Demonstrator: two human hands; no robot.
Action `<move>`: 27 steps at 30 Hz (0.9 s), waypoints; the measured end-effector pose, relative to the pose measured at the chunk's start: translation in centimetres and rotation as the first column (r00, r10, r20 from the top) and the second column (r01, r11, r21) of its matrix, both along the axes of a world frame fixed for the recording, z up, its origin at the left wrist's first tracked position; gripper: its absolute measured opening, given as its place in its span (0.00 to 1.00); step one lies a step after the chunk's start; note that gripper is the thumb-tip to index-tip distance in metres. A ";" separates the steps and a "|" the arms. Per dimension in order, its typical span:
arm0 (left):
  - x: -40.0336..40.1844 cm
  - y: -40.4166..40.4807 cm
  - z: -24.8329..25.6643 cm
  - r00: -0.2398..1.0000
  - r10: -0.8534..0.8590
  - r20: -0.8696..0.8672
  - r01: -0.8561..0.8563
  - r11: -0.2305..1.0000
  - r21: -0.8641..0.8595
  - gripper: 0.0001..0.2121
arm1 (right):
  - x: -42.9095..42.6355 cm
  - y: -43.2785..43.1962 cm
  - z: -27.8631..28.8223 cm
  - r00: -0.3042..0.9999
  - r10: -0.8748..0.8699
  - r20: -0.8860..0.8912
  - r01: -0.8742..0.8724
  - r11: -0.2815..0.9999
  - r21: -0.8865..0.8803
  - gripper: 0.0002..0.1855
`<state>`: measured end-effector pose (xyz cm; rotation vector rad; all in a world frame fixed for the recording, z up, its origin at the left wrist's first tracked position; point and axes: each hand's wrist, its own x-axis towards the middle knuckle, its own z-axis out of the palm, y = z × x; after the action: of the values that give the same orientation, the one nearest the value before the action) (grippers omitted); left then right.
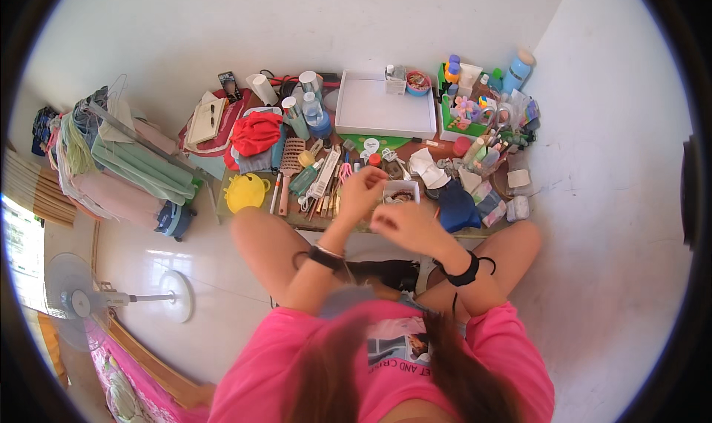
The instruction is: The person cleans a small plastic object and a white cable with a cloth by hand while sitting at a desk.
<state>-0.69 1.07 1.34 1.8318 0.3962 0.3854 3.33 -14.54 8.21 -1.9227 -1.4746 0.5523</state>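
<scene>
My left hand [362,192] is raised over the table's front edge, its fingers curled and slightly blurred. Lower and to its right, my right hand [405,225] bends inward near the small white box [415,187], which holds beaded bracelets [399,197]. Whether either hand pinches something small cannot be made out. Makeup brushes and pencils lie left of my left hand, beside a white power strip or long white box [326,172]. A dark blue cloth pouch [458,205] rests right of the small box, below crumpled white tissue [428,168].
A large shallow white box [385,129] stands at the back. Right of it is a green-and-white organizer [445,123] with bottles and scissors. A pink hairbrush [291,158], yellow silicone item [245,193] and red cloth [257,132] lie left. A standing fan [133,298] is on the floor.
</scene>
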 end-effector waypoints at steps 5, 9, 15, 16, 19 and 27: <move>3.4 -4.6 -1.2 0.993 0.074 0.093 -0.053 0.976 -0.213 0.07 | 6.0 -3.0 -3.5 0.815 -0.476 -0.330 0.559 0.794 0.237 0.07; 2.7 -2.6 -3.5 0.950 0.183 0.252 -0.184 0.983 -0.019 0.09 | 6.7 -2.9 -5.3 0.482 -0.404 -0.778 0.850 0.432 0.302 0.06; 1.4 -1.3 -5.5 0.986 0.117 0.121 -0.123 0.992 0.039 0.14 | 5.1 4.6 -4.1 0.223 0.171 -0.960 0.944 0.207 0.256 0.05; 1.2 -1.3 -5.2 0.988 0.108 0.115 -0.113 0.993 0.041 0.14 | 5.4 4.9 -3.8 0.200 0.194 -0.960 0.959 0.163 0.233 0.04; 0.8 -1.2 -3.1 0.998 -0.067 -0.009 0.067 0.980 0.189 0.23 | 8.2 2.4 -7.1 0.182 0.163 -0.970 0.980 0.053 0.193 0.04; 1.6 -1.8 -5.2 0.933 -0.338 -0.121 0.348 0.767 0.539 0.45 | 9.8 -5.5 -12.2 0.301 -0.457 -0.837 0.942 0.277 0.187 0.06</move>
<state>0.90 -0.69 -3.86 2.4253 -0.0682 0.2378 13.16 -20.09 -3.96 -1.3246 -0.0375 0.0968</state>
